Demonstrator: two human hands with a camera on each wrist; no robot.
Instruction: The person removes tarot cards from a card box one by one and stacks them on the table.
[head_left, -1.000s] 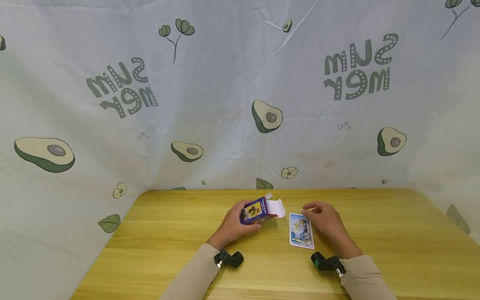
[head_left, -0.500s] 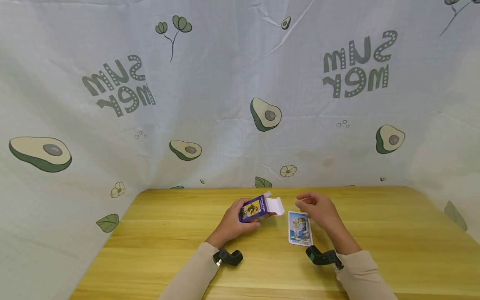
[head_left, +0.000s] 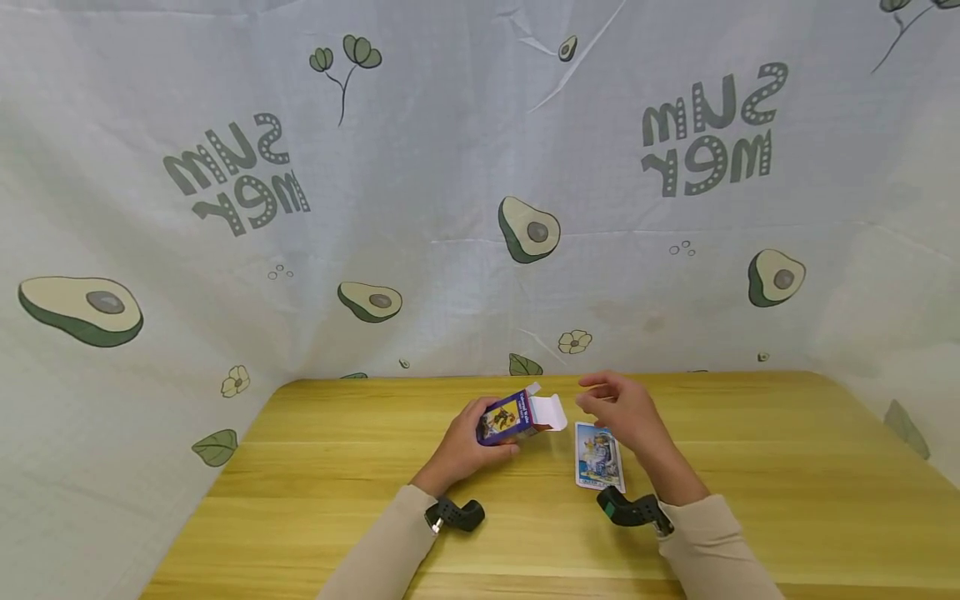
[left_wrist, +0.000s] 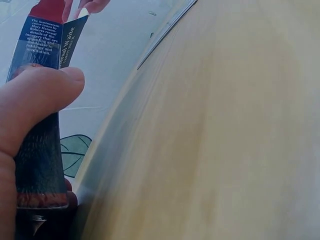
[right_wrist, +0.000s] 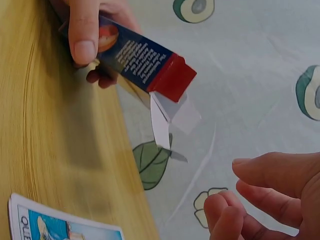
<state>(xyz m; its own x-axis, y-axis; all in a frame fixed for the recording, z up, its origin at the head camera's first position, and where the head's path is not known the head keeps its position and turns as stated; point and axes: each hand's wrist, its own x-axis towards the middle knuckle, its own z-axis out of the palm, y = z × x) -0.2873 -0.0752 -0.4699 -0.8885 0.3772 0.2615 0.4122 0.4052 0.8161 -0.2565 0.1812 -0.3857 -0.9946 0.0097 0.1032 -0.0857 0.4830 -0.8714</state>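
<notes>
A blue and purple tarot card box [head_left: 504,419] is gripped in my left hand [head_left: 462,448], thumb along its near side and fingers behind. Its end flaps [head_left: 549,412] stand open toward the right; the right wrist view shows a red side flap [right_wrist: 175,78] and white ones. My right hand [head_left: 624,413] hovers just right of the flaps, fingers loosely bent with nothing between them. Below that hand a small stack of tarot cards [head_left: 597,458] lies face up on the table, a picture card with "QUEEN" lettering on top. What the box holds inside is hidden.
The yellow wooden table [head_left: 360,500] runs back to a pale cloth curtain [head_left: 435,167] printed with avocados and leaves. Black wrist cameras [head_left: 633,508] sit on both wrists, the right one close to the cards' lower edge.
My right hand has left the card stack's upper right corner and moved left and up toward the box flaps. The left hand and box stay nearly in place.
</notes>
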